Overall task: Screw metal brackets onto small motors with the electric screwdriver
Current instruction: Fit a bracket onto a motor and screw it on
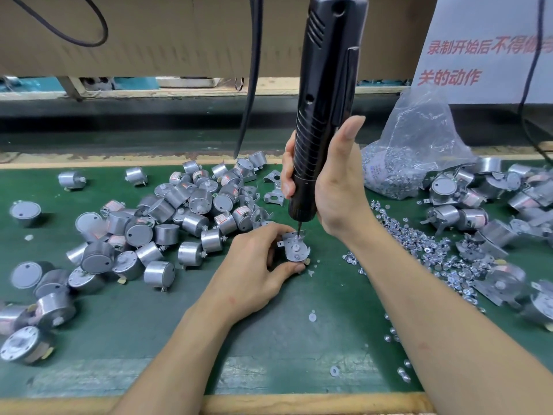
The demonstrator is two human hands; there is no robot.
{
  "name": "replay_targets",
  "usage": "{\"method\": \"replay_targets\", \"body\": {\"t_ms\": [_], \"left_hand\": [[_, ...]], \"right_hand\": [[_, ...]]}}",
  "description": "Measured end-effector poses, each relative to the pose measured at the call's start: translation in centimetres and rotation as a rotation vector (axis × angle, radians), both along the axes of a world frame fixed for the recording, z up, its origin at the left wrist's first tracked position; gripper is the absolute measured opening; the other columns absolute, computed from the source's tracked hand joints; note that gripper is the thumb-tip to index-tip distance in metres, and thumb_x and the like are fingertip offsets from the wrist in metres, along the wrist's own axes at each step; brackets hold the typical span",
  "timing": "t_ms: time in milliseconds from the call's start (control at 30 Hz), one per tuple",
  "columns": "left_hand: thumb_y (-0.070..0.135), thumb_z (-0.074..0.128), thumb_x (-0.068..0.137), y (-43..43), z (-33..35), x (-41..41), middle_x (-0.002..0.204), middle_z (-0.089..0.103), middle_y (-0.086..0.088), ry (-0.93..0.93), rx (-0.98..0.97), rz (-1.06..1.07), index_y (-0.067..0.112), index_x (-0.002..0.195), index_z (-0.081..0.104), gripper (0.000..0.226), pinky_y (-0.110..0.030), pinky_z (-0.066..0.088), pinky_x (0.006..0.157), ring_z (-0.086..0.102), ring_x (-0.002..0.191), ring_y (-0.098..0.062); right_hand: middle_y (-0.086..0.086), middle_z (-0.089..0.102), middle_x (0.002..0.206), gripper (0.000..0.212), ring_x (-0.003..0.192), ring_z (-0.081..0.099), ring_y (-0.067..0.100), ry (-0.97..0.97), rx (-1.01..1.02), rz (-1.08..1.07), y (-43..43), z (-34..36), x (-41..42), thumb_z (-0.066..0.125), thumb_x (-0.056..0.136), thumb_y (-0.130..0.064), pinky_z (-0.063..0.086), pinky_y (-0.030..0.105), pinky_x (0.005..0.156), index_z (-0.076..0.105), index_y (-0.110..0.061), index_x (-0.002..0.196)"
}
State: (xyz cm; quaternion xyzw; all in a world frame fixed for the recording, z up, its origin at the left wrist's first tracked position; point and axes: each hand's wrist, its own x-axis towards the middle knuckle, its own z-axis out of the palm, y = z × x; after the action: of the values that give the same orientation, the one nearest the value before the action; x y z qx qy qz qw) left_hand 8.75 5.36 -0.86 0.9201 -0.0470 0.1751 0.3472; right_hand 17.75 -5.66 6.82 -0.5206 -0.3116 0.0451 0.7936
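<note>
Surface: green mat-covered surface [299,339] with a pale wooden front edge; brown cardboard wall [179,31] behind.
Left hand: the left hand [254,265] rests on the mat, its fingers [269,230] curled around a small silver round motor [296,253], held shaft-up near the middle of the surface.
Bracket: thin grey metal bracket [288,236] lying on top of the held motor.
Right hand: the right hand [335,187] grips the lower barrel of an upright black electric screwdriver [326,85], fingers wrapped round it.
Bit: tip touching the bracket's far edge.
Left side: heap of bare silver motors [179,211].
Right side: clear plastic bag of screws [419,151]; loose silver screws [419,244] scattered beside it; motors with brackets fitted [466,217].
</note>
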Motion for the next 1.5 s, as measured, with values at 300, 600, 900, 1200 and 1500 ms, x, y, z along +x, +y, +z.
{"method": "replay_targets", "body": {"t_ms": [300, 600, 900, 1200, 1500], "left_hand": [[0.032, 0.082, 0.078, -0.08, 0.22, -0.06, 0.072, 0.053, 0.031, 0.011, 0.008, 0.001, 0.02, 0.112, 0.064, 0.04, -0.009, 0.031, 0.06, 0.049, 0.065, -0.001], [0.032, 0.081, 0.079, -0.15, 0.33, -0.09, 0.069, 0.052, 0.027, 0.025, -0.004, 0.0, 0.02, 0.11, 0.064, 0.037, -0.01, 0.032, 0.06, 0.049, 0.065, -0.003], [0.032, 0.082, 0.078, -0.14, 0.34, -0.08, 0.075, 0.053, 0.031, 0.024, 0.002, 0.001, 0.02, 0.11, 0.064, 0.038, -0.01, 0.033, 0.059, 0.049, 0.064, -0.004], [0.033, 0.082, 0.078, -0.2, 0.36, -0.11, 0.08, 0.052, 0.04, 0.015, 0.021, 0.017, 0.021, 0.108, 0.063, 0.037, -0.007, 0.032, 0.058, 0.051, 0.066, 0.0], [0.031, 0.083, 0.077, -0.19, 0.15, 0.02, 0.08, 0.051, 0.046, 0.003, 0.012, 0.024, 0.02, 0.104, 0.063, 0.035, -0.003, 0.032, 0.06, 0.05, 0.068, 0.013]], "right_hand": [[0.006, 0.058, 0.061, 0.079, 0.046, 0.052, 0.022, 0.013, -0.007, 0.007, 0.23, -0.27, 0.01, 0.04, 0.071, -0.09, 0.047, 0.031, 0.051, 0.06, -0.013, 0.078], [0.006, 0.059, 0.063, 0.077, 0.047, 0.054, 0.023, 0.015, -0.013, 0.018, 0.12, -0.28, -0.1, 0.04, 0.07, -0.091, 0.048, 0.031, 0.051, 0.063, -0.018, 0.077], [0.005, 0.059, 0.064, 0.072, 0.048, 0.054, 0.022, 0.027, -0.032, 0.025, 0.25, -0.48, -0.15, 0.04, 0.069, -0.092, 0.05, 0.032, 0.052, 0.065, -0.025, 0.074], [0.005, 0.056, 0.06, 0.077, 0.044, 0.049, 0.022, 0.027, -0.046, 0.015, 0.65, -0.69, -0.3, 0.039, 0.072, -0.091, 0.044, 0.029, 0.049, 0.06, -0.018, 0.074], [0.005, 0.052, 0.055, 0.078, 0.04, 0.045, 0.021, 0.036, -0.064, -0.009, 1.04, -0.93, -0.47, 0.039, 0.071, -0.094, 0.04, 0.027, 0.045, 0.057, -0.018, 0.069]]}}
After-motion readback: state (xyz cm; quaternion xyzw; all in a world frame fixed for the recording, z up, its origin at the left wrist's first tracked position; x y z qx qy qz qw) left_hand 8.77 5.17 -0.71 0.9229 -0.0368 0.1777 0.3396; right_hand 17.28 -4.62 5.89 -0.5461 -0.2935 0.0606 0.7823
